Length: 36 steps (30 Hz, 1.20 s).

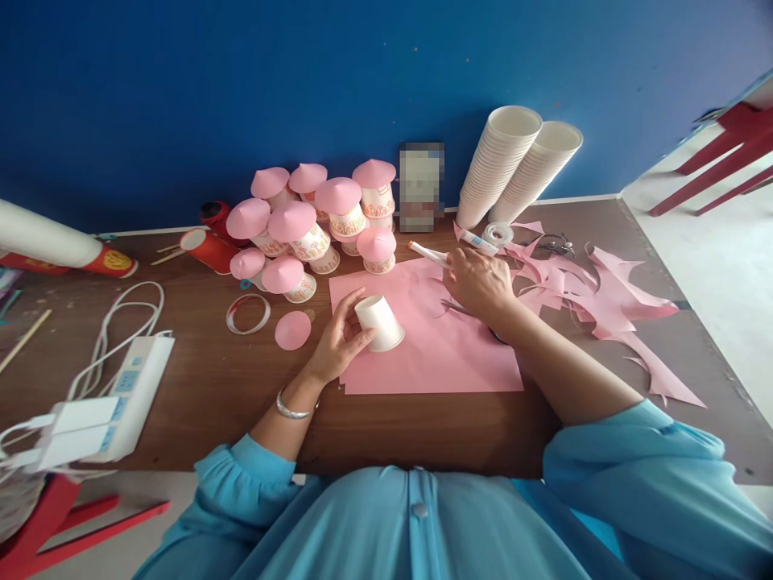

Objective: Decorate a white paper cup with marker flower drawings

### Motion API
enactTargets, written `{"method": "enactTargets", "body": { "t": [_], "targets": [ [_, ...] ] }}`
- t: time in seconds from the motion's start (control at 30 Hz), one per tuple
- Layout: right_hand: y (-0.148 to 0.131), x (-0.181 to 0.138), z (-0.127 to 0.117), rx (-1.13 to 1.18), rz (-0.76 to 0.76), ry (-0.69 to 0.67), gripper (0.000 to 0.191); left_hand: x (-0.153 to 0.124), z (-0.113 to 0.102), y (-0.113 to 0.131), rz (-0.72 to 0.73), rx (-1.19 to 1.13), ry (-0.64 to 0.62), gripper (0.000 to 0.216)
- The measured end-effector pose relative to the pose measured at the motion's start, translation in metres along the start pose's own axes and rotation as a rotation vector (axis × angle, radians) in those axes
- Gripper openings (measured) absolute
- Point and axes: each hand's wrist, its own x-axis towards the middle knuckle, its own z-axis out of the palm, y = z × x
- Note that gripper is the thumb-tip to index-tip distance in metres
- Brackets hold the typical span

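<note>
My left hand [342,338] holds a plain white paper cup [379,324] upside down and slightly tilted above pink paper sheets [423,362]. To the right, my right hand [480,282] is closed at the end of a slim white marker pen [427,254] with an orange tip; its fingertips are partly hidden. Under my right wrist lie scissors [457,307], their handles mostly covered by the forearm. Just behind that hand are a glue stick [479,242] and a roll of clear tape [498,234]. A pink paper disc [293,330] lies left of my left hand.
Several decorated cups with pink cone roofs [338,196] stand at the back. Two tall cup stacks [500,165] lean on the blue wall beside a phone [421,189]. Pink scraps [622,294] spread rightward. At left are a tape roll [248,314] and a power strip [138,395].
</note>
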Motion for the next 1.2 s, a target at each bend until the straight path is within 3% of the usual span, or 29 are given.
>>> {"method": "enactTargets", "body": {
  "t": [0.1,0.23,0.37,0.53,0.73,0.87,0.93,1.0,1.2],
  "targets": [
    [0.002,-0.018,-0.007,0.453,0.047,-0.083,0.008,-0.001,0.001,0.001,0.055,0.041,0.014,0.077],
    [-0.006,-0.043,-0.008,1.358,0.104,-0.368,0.029,0.001,0.003,0.004,0.120,0.109,0.031,0.069],
    [-0.022,-0.056,0.000,1.716,0.244,-0.519,0.045,0.003,0.005,0.005,0.137,0.185,0.079,0.064],
    [-0.035,-0.062,0.006,1.802,0.246,-0.593,0.037,0.003,0.004,0.005,0.174,0.303,0.129,0.058],
    [-0.045,-0.073,0.004,1.688,0.140,-0.434,0.034,-0.006,0.009,0.024,0.458,0.589,0.326,0.038],
    [-0.055,-0.079,0.003,1.702,0.110,-0.504,0.034,-0.014,0.022,0.042,0.495,0.590,0.046,0.031],
    [-0.059,-0.080,0.003,1.716,0.099,-0.521,0.035,-0.015,0.030,0.044,0.499,0.621,-0.034,0.024],
    [-0.059,-0.080,0.002,1.711,0.081,-0.517,0.036,-0.015,0.035,0.044,0.489,0.696,-0.037,0.013],
    [-0.055,-0.081,0.001,1.645,0.050,-0.564,0.037,-0.014,0.037,0.042,0.489,0.718,-0.075,0.015]
  ]
}}
